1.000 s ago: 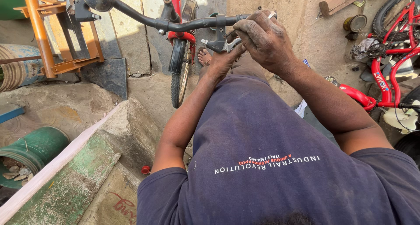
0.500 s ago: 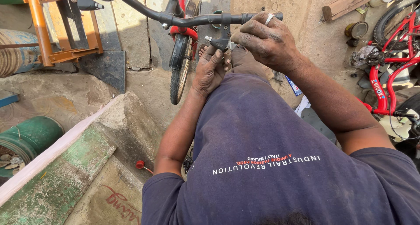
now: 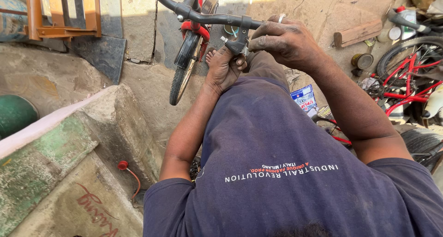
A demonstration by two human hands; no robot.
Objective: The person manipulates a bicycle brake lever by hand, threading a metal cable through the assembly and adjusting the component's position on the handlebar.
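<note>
Right, left hand [image 3: 224,71] is cupped shut under the brake lever clamp [image 3: 237,45] on the black handlebar [image 3: 217,19], right hand [image 3: 286,42] closed over the bar end above it: best brace the bar firmly and keep the clamp square while working it.

Outdoor yard, dusty concrete floor [image 3: 138,85] with cracks, sunlit at the top. Worn concrete block [image 3: 60,149] left, orange metal frame [image 3: 62,15] top left, red bicycles [image 3: 406,80] parked right.

Black handlebar [image 3: 210,18] runs level, its metal brake clamp [image 3: 236,44] hanging beneath.
</note>
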